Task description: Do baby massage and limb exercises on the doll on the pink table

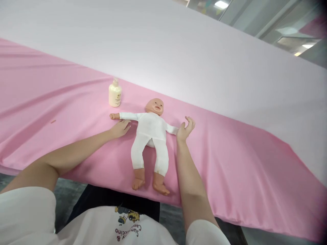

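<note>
Baby doll (152, 126) in white lies on its back on pink cloth (89, 102), cream pump bottle (114, 94) near its head. Left hand (120, 129) lies low beside one sleeve (129, 116), fingers loosely extended, no hold visible; right hand (186, 129) at the other sleeve's end, fingers half-curled, can't tell if gripping.

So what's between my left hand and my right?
In the head view, the doll lies on its back on the pink cloth between your left hand and right hand.
</note>
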Action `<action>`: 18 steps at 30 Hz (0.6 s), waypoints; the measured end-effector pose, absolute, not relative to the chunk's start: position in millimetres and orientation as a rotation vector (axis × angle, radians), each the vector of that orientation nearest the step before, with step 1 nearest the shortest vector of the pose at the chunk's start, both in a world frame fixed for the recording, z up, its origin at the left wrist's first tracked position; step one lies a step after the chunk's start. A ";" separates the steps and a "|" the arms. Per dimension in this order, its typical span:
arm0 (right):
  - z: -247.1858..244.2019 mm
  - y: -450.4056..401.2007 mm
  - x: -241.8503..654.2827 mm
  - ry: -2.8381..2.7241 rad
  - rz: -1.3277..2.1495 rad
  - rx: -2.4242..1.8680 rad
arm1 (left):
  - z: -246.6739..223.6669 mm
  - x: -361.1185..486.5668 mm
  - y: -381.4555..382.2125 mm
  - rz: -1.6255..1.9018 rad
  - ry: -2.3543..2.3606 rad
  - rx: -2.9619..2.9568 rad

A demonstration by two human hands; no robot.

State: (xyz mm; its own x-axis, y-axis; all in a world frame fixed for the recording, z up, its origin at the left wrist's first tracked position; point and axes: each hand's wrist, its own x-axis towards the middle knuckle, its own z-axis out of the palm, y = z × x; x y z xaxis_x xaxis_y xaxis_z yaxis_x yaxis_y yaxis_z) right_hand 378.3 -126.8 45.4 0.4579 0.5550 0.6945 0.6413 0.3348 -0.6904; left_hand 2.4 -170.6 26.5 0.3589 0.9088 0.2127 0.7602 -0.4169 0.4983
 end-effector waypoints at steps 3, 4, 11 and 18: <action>74.1 -133.0 339.5 -1.415 0.020 -1.179 | 22.1 5.4 -167.8 0.580 1.572 2.397; 83.5 -134.0 323.4 -1.544 0.105 -1.157 | 21.3 6.8 -168.0 0.543 1.600 2.416; 118.2 -118.1 195.1 -2.443 0.358 -0.827 | 20.7 3.7 -169.0 0.600 1.678 2.242; 93.3 -105.4 136.1 -2.383 0.384 -0.731 | 27.6 -7.3 -160.4 1.064 1.373 2.231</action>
State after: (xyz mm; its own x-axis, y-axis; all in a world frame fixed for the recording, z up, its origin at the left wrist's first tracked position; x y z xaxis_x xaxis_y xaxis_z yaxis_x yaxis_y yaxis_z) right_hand 136.1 -105.4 93.3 -0.6619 0.5852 0.4684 0.4082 0.8055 -0.4295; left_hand -7.3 -160.4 27.6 0.2635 0.8640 0.4290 0.6313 -0.4907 0.6006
